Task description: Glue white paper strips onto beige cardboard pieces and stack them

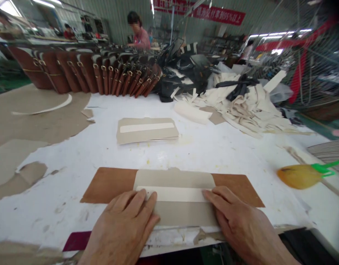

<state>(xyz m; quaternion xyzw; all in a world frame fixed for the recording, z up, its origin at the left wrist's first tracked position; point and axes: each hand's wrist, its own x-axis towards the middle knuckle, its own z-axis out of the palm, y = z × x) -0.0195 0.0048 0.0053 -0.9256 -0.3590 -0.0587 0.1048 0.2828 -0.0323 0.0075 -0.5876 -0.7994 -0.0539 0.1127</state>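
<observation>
A beige panel (183,214) lies near the table's front edge, over a brown leather-like piece (111,184) whose ends stick out at both sides. Across the panel runs a cream strip (175,194). My left hand (128,217) rests flat on the strip's left end, fingers stretched out. At the strip's right end, the fingertips of my right hand (235,217) press down, fingers extended. Neither hand grips anything. Farther back sits a stack of similar beige panels (147,137), the top one bearing a cream strip too.
Brown buckled bags (97,73) stand in a row at the back left. Cream scraps (246,106) and black pieces (183,77) are heaped behind. A yellow container with a green handle (299,176) lies at right. A person (142,35) is in the background.
</observation>
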